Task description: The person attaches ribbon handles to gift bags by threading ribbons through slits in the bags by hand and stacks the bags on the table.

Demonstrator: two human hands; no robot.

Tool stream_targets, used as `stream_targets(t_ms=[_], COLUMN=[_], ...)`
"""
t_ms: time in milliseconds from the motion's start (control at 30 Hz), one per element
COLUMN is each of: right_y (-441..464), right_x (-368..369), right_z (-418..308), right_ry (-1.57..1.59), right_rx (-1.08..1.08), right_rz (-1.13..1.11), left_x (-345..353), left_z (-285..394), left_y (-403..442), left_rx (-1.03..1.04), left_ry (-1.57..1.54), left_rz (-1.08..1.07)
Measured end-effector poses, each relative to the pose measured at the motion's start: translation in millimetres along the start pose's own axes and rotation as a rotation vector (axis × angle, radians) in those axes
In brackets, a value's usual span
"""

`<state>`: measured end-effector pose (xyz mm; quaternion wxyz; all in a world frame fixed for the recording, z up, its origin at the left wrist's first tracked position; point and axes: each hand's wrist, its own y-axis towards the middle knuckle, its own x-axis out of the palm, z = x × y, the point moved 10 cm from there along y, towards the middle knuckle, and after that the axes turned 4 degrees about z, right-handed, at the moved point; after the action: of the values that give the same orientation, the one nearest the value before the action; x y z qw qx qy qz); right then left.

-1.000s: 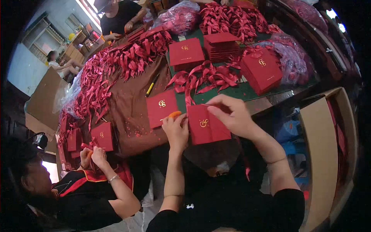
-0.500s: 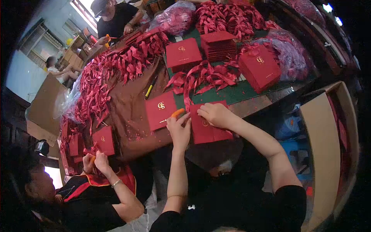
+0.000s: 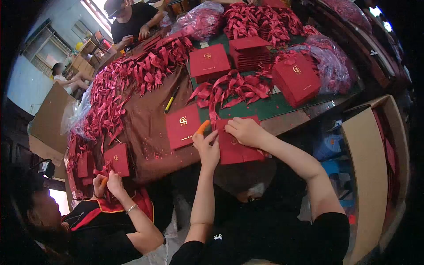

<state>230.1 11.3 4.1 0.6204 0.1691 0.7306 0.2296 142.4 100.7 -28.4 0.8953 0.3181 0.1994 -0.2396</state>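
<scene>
A red paper bag [image 3: 240,153] with a gold emblem lies at the table's front edge. My right hand [image 3: 245,131] rests on its upper part, fingers bent and closed at its top left; what is under the fingertips is hidden. At the bag's left edge is my left hand [image 3: 206,148], its thumb and fingers apart. An orange cover [image 3: 203,127] sits on one raised finger. A red ribbon [image 3: 213,112] runs down to the bag's top edge between my hands. Another red bag [image 3: 181,128] with a gold emblem lies flat just left of my left hand.
Stacks of red bags [image 3: 210,62] and heaps of red ribbon [image 3: 163,66] cover the table's far side. A yellow marker [image 3: 169,104] lies left of centre. At left, a co-worker's hands [image 3: 110,184] handle ribbon. An open cardboard box [image 3: 366,176] stands at right.
My left hand has shifted slightly right, and its orange-covered finger has tilted more upright. My right hand and the bag have hardly moved.
</scene>
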Motion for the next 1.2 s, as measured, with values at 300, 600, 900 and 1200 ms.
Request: stream_targets(t_ms=[300,600,900,1200], right_y=[14,20,22,18], right_x=[4,7,9,5], right_z=[3,9,12,2], right_ry=[-0.026,0.074,0.111,0.065], right_rx=[0.019,0.025,0.121,0.024], right_rz=[-0.19,-0.147,-0.149,-0.083], left_x=[-4,-9,-9,-5], left_z=[18,38,41,37], left_y=[2,4,4,7], left_rx=[0.12,0.261,0.3,0.23], left_ry=[0.164,0.277,0.3,0.267], left_rz=[0.038,0.027,0.035,0.012])
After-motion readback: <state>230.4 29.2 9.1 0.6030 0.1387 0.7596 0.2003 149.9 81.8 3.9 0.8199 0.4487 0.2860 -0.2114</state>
